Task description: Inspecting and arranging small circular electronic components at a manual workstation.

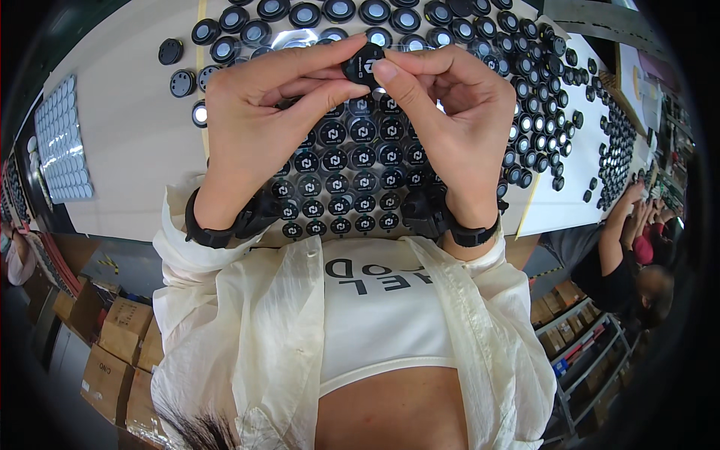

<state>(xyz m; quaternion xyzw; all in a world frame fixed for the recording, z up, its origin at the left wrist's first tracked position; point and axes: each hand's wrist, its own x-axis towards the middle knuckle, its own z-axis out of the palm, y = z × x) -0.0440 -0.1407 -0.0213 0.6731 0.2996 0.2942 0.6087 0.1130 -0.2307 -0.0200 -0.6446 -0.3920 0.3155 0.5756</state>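
Between the fingertips of both hands is a round black disc with a white mark on its face, held up over the table. My left hand pinches its left edge between thumb and fingers. From the other side my right hand grips it, the thumb lying on its face. Under and behind the hands lie rows of similar black discs with white marks, partly hidden by my wrists. Beyond them stand several round black pieces with pale shiny centres.
Many more black round pieces spread over the right side of the table. A sheet of pale round stickers lies at the far left. Cardboard boxes are stacked at lower left. Another person works at the right.
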